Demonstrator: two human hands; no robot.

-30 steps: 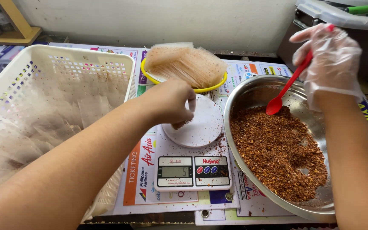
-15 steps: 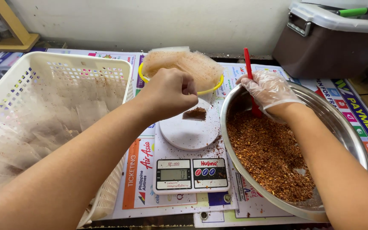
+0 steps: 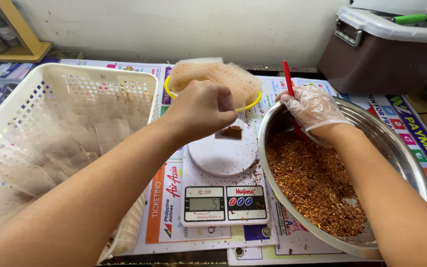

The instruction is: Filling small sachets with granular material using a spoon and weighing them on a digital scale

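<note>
Right hand (image 3: 315,110) dropped, gripping spoon (image 3: 290,94) into flakes (image 3: 317,183); left hand (image 3: 201,109) pinches pouch (image 3: 231,131) open over scale (image 3: 223,198).

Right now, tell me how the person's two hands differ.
The left hand is bare; the right hand wears a thin clear glove. The left pinches a small clear pouch above the scale's white platform; the right grips a red spoon dipped into the steel bowl.

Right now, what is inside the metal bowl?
The metal bowl holds reddish-brown flakes and the red spoon in the gloved right hand. The spoon's tip is buried.
</note>
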